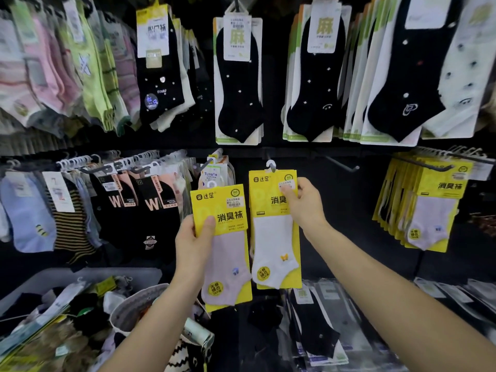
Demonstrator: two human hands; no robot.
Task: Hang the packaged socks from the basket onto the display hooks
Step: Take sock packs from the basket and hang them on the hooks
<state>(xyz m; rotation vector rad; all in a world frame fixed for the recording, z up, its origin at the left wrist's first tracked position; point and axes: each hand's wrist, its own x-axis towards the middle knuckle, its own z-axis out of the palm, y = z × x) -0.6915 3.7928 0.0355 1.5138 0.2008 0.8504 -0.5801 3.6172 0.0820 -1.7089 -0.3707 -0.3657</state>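
Packs are judged light and flat: stiff at the yellow card, soft at the sock, so best taken by the card top w/o creasing. Pink pack [228, 205] is held mid-card in left grip [193, 242], thumb across front. White pack [268, 237] is pinched at upper right by right grip [306, 208], up at the rack. Whether its hanger [271, 165] is on a peg can't be told.
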